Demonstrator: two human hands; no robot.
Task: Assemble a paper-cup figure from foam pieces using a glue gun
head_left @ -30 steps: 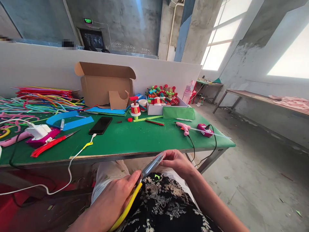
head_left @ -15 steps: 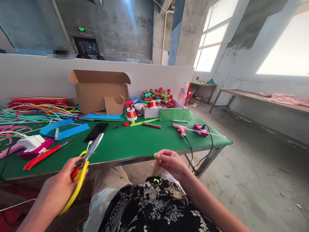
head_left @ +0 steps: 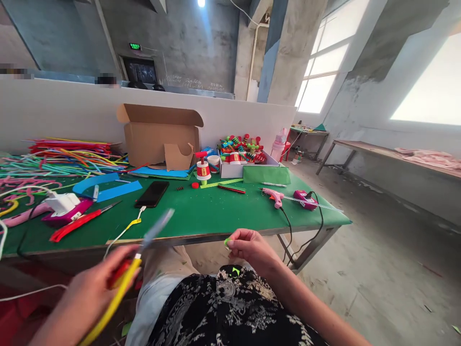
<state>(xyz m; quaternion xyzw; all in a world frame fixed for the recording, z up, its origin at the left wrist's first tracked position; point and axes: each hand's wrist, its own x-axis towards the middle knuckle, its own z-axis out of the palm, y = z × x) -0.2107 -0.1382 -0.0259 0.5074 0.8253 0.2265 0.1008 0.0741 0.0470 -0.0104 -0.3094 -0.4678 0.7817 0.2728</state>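
My left hand (head_left: 95, 288) is closed round the yellow and red handles of a pair of scissors (head_left: 137, 259), held low in front of the green table (head_left: 201, 211). The blades point up and to the right and are smeared by motion. My right hand (head_left: 252, 250) hovers over my lap, pinching a small light-green piece (head_left: 226, 241) between thumb and fingertips. Both hands sit just below the table's front edge.
On the table lie a black phone (head_left: 151, 193) with a white cable, red scissors (head_left: 77, 222), a pink glue gun (head_left: 273, 196), an open cardboard box (head_left: 162, 137), a red and white toy (head_left: 202, 169), a box of finished toys (head_left: 241, 151) and coloured pipe cleaners (head_left: 57, 156).
My left hand swung the scissors away from my right hand, out to the left, and has since drifted a little back right. My right hand kept the green piece.
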